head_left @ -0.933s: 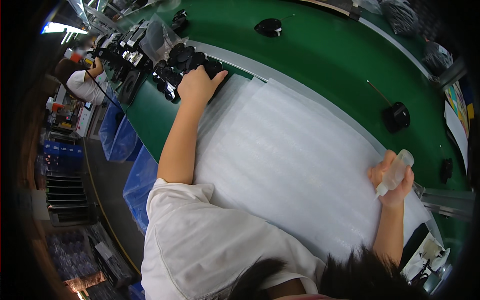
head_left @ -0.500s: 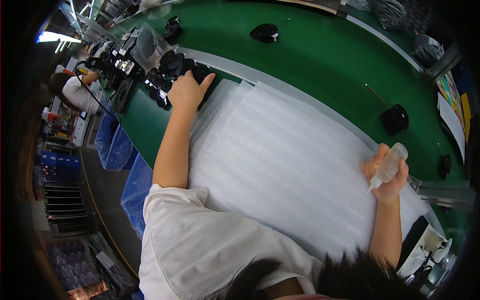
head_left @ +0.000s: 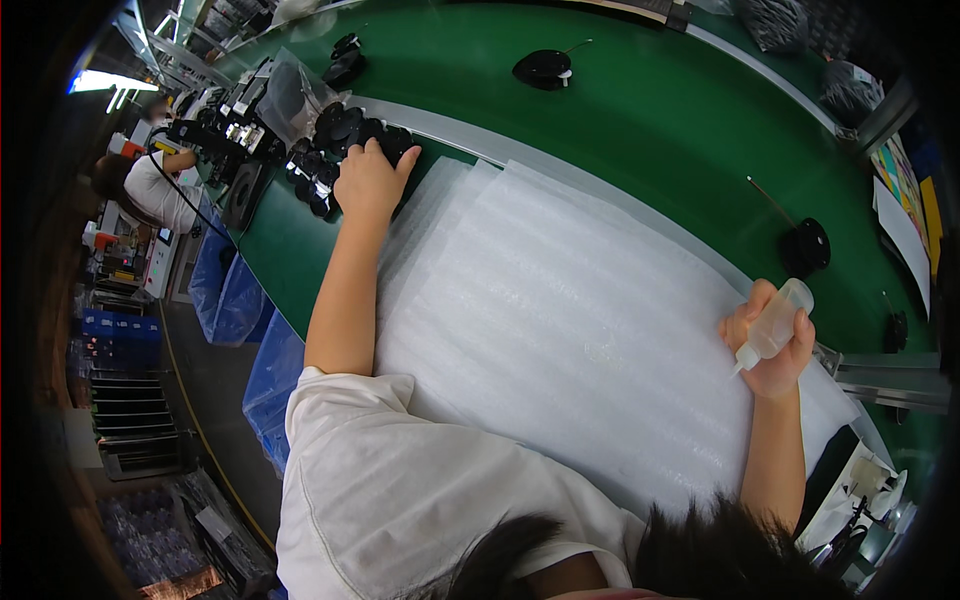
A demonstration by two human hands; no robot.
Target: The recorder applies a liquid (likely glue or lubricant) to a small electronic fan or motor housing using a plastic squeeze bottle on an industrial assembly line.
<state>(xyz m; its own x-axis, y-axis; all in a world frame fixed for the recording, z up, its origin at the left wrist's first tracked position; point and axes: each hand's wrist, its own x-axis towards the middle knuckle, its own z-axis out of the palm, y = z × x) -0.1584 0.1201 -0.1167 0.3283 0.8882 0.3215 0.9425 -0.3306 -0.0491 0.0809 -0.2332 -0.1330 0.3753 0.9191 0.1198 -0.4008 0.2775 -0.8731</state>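
My left hand [head_left: 368, 185] lies at the near edge of a heap of round black parts [head_left: 345, 130], some with shiny silvery pieces. Its thumb stands apart from the fingers, whose tips are partly hidden among the parts. On the right, my right hand [head_left: 770, 350] is wrapped round a small translucent squeeze bottle [head_left: 783, 318]. The bottle is tilted with its thin nozzle pointing down and left, above white foam sheeting [head_left: 560, 320] spread across the worktop.
Beyond a metal rail, a green belt [head_left: 640, 120] carries black rounded pieces with thin rods, one [head_left: 545, 69] far off and another [head_left: 804, 247] near my right hand. Black equipment [head_left: 245, 135] stands at the far left. Blue plastic bags [head_left: 225, 290] hang beside the bench; another person [head_left: 155, 190] works beyond.
The black pieces on the green belt have shifted right and slightly nearer. My left hand has edged slightly left at the heap; my right hand keeps the bottle almost in place.
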